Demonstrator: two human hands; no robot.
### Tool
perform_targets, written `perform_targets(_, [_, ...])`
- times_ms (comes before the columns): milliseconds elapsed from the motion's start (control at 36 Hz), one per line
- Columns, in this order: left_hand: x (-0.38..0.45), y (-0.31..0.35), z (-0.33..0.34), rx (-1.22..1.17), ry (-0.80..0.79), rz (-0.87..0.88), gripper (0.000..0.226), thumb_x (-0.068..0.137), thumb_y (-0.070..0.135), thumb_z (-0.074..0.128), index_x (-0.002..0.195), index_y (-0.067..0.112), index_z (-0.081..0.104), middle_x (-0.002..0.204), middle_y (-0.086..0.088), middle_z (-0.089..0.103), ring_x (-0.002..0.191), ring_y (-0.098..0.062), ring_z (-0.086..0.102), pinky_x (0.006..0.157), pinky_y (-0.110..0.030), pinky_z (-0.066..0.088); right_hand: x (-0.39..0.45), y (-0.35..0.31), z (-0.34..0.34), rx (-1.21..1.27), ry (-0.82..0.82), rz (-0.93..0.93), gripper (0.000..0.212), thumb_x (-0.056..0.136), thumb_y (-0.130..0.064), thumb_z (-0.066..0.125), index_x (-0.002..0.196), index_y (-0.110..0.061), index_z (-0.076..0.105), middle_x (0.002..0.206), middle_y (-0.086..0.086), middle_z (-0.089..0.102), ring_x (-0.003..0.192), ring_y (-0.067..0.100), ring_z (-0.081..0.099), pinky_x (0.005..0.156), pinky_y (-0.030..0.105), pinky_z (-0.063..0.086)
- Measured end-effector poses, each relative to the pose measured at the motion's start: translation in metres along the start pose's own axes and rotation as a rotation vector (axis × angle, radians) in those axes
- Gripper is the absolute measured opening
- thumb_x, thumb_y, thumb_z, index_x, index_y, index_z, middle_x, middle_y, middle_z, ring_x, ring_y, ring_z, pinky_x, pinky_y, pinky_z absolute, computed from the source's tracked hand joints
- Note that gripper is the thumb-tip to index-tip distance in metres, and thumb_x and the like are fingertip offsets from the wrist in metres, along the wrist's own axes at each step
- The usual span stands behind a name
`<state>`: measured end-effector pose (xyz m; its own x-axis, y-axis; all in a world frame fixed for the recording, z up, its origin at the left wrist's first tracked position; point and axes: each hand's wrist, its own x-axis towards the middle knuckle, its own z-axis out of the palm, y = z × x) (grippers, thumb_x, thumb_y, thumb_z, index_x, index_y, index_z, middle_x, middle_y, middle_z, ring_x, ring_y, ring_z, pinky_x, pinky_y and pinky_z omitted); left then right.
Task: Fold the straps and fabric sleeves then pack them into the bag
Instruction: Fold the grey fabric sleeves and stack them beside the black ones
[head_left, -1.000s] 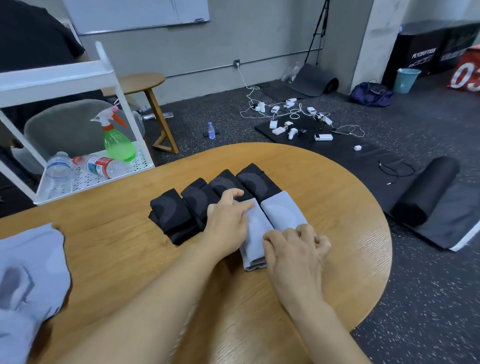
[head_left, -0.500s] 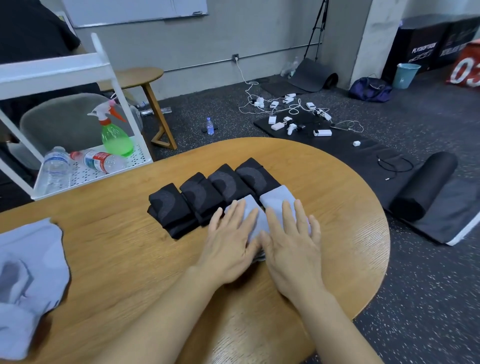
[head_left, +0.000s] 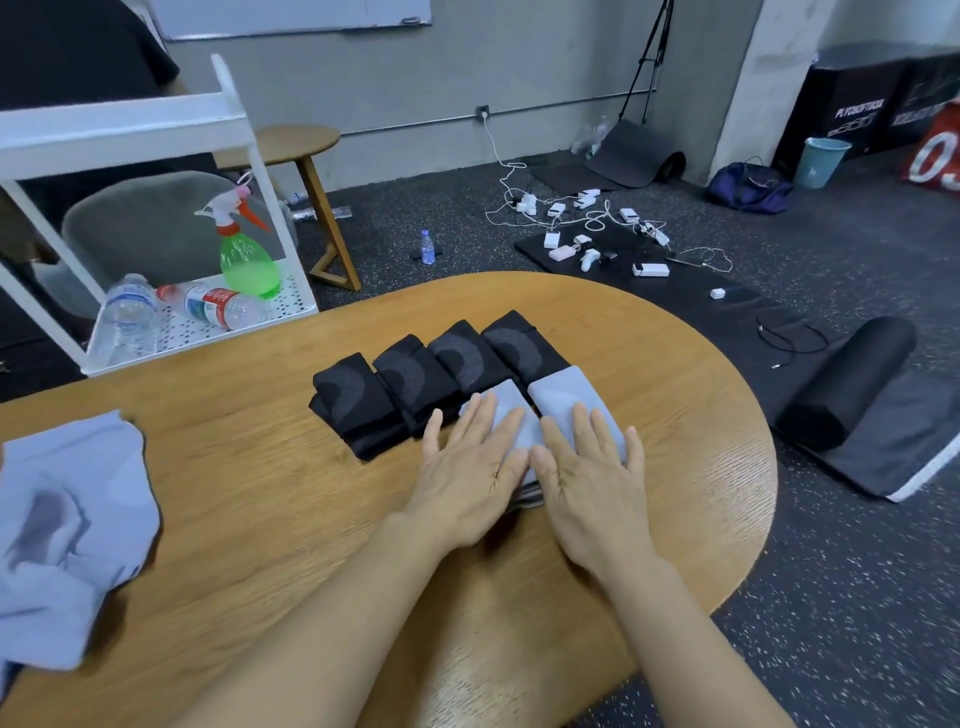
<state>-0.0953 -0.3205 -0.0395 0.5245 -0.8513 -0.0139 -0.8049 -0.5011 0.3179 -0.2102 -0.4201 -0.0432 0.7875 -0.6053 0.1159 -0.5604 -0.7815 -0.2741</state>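
Both hands lay flat with straight fingers, the left hand and right hand pressing two folded grey sleeves mid-surface, beside four black folded sleeves. They looked soft, light and springy; pinching folded edges would probably keep them from unfolding.

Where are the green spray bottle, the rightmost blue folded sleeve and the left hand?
green spray bottle (head_left: 248, 265), head view, on its green body.
rightmost blue folded sleeve (head_left: 561, 395), head view, on the bare far end past the fingertips.
left hand (head_left: 470, 470), head view, on the back of the hand, lying flat.
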Motion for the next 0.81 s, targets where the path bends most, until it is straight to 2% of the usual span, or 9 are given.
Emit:
perform_targets(111, [-0.017,-0.007,-0.011,-0.175,0.176,-0.017,0.050,0.106,0.040,0.016,0.155,0.030,0.013,0.164,0.007,-0.001,0.147,-0.001,-0.009,0.115,-0.030,-0.019,0.002,-0.010,-0.014,-0.019,0.061,-0.025,0.089,0.079,-0.054,-0.020,0.154,-0.028,0.022,0.162,0.007,0.013,0.150,0.020,0.001,0.110,0.042,-0.016])
perform_targets(194, [-0.038,-0.017,-0.019,-0.181,0.238,-0.046,0.050,0.106,0.040,0.018,0.155,0.030,0.017,0.163,0.007,0.007,0.148,-0.001,-0.004,0.114,-0.027,-0.018,-0.002,-0.024,-0.020,-0.001,0.095,-0.099,0.084,0.086,-0.053,-0.009,0.147,-0.020,0.039,0.155,0.010,0.032,0.147,0.026,0.018,0.111,0.046,-0.009])
perform_targets(250, [-0.055,-0.026,-0.024,-0.165,0.259,-0.067,0.055,0.102,0.047,0.015,0.154,0.031,0.019,0.163,0.008,0.011,0.148,0.000,-0.001,0.113,-0.026,-0.017,-0.006,-0.037,-0.020,0.009,0.100,-0.157,0.078,0.088,-0.051,-0.003,0.140,-0.018,0.046,0.147,0.010,0.042,0.143,0.028,0.027,0.110,0.047,-0.003])
perform_targets(361, [-0.093,-0.046,-0.034,-0.100,0.292,-0.134,0.063,0.095,0.051,0.013,0.154,0.030,0.022,0.162,0.009,0.013,0.148,-0.001,0.002,0.113,-0.026,-0.015,-0.013,-0.070,-0.014,0.015,0.073,-0.253,0.072,0.090,-0.050,0.006,0.137,-0.019,0.050,0.132,0.004,0.053,0.133,0.026,0.039,0.109,0.050,0.007])
perform_targets(444, [-0.125,-0.061,-0.043,-0.067,0.309,-0.195,0.054,0.102,0.046,0.021,0.154,0.031,0.022,0.162,0.009,0.013,0.148,-0.002,0.002,0.115,-0.029,-0.013,-0.022,-0.101,-0.010,0.029,0.056,-0.349,0.078,0.087,-0.051,0.001,0.143,-0.018,0.044,0.141,0.005,0.049,0.140,0.025,0.033,0.110,0.051,0.007])
perform_targets(500, [-0.146,-0.073,-0.049,-0.051,0.315,-0.230,0.057,0.099,0.046,0.019,0.153,0.030,0.023,0.162,0.008,0.013,0.148,-0.002,0.002,0.116,-0.030,-0.010,-0.031,-0.125,-0.010,0.008,0.026,-0.413,0.080,0.086,-0.053,-0.004,0.148,-0.021,0.036,0.150,0.003,0.041,0.145,0.022,0.025,0.112,0.050,0.004])
perform_targets(611, [-0.184,-0.100,-0.063,-0.030,0.326,-0.310,0.066,0.091,0.049,0.015,0.153,0.029,0.025,0.162,0.008,0.013,0.148,-0.003,0.004,0.115,-0.029,-0.010,-0.043,-0.172,-0.003,-0.021,-0.071,-0.526,0.056,0.102,-0.047,0.013,0.152,-0.025,0.027,0.157,0.001,0.030,0.148,0.018,0.013,0.116,0.048,-0.002])
perform_targets(722, [-0.217,-0.129,-0.073,-0.005,0.344,-0.411,0.066,0.090,0.049,0.017,0.152,0.030,0.028,0.161,0.006,0.019,0.148,-0.005,0.008,0.113,-0.027,-0.011,-0.052,-0.212,0.007,-0.039,-0.117,-0.624,0.047,0.104,-0.044,0.026,0.147,-0.026,0.037,0.151,-0.003,0.039,0.147,0.017,0.015,0.115,0.048,-0.002])
perform_targets(806, [-0.237,-0.144,-0.084,-0.020,0.386,-0.463,0.057,0.094,0.042,0.022,0.147,0.027,0.035,0.157,0.005,0.028,0.145,-0.006,0.016,0.113,-0.029,-0.006,-0.055,-0.238,0.016,-0.028,-0.152,-0.670,0.044,0.103,-0.043,0.031,0.140,-0.024,0.047,0.145,-0.004,0.046,0.145,0.016,0.018,0.112,0.046,0.000])
